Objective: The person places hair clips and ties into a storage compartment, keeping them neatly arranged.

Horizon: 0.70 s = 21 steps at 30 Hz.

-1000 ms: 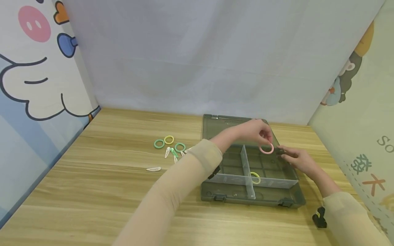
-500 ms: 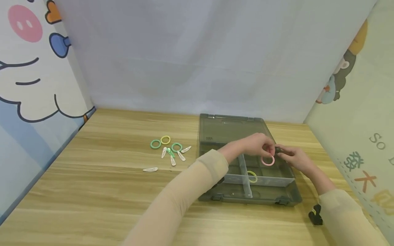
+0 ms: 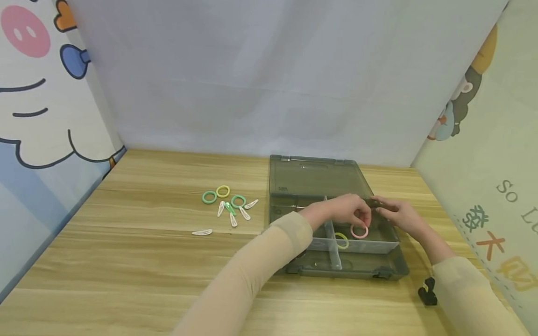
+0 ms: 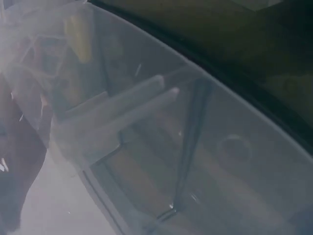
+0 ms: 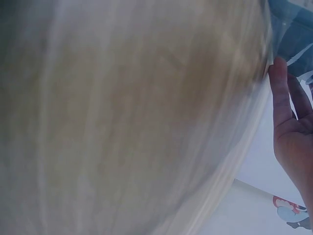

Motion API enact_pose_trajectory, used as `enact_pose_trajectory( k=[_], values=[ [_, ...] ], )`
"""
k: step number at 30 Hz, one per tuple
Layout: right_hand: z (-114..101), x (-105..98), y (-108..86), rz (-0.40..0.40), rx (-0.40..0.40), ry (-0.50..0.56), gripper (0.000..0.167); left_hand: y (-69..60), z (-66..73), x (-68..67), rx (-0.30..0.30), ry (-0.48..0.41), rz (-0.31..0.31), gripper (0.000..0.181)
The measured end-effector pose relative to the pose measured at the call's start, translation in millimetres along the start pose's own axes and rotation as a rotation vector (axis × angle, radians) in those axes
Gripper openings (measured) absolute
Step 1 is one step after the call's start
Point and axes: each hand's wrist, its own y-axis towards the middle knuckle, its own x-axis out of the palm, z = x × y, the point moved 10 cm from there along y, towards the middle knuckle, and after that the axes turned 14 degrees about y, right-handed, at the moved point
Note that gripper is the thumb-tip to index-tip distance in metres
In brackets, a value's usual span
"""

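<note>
Thumb and fingers of my left hand (image 3: 350, 210) pinch a pink hair tie (image 3: 359, 231), low inside the right compartment of a grey see-through box (image 3: 391, 271). Beside it a yellow-green hair tie (image 3: 342, 241) leans near the corner of the clear dividers (image 3: 332, 247). My right hand (image 3: 401, 217) rests its extended fingers on the box's right edge; the right wrist view shows these fingers (image 5: 279, 90) touching the box. In the left wrist view the box wall (image 4: 234, 147) is blurred and the pink hair tie cannot be made out.
Left of the box lie two green hair ties (image 3: 209, 197), a yellow hair tie (image 3: 223, 191), several white snap clips (image 3: 202, 232) and a green clip (image 3: 230, 208). The box lid (image 3: 315, 177) lies folded back. A black object (image 3: 428, 292) is at the right sleeve.
My left hand has lowered the pink hair tie toward the front of the right compartment. My right hand keeps its place at the box edge. The head view has shifted slightly right.
</note>
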Motion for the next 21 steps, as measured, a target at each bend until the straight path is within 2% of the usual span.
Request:
enact_pose_trajectory(
  k=[4,10,17,21],
  values=[
    [-2.0,-0.2,-1.3,0.0,-0.009,-0.015,0.051,1.6,1.9,6.8,0.018,0.018,-0.011,0.007],
    [-3.1,0.9,-1.5,-0.004,-0.005,-0.011,0.051,2.9,5.5,15.6,0.04,0.115,-0.029,0.008],
    [-3.6,1.2,-2.9,-0.009,-0.001,0.012,0.053,-1.9,11.6,19.1,0.033,0.164,-0.079,0.006],
    [-3.0,0.9,-4.4,-0.015,0.008,0.023,0.053,-1.6,12.7,18.0,0.046,0.198,-0.062,0.007]
  ],
)
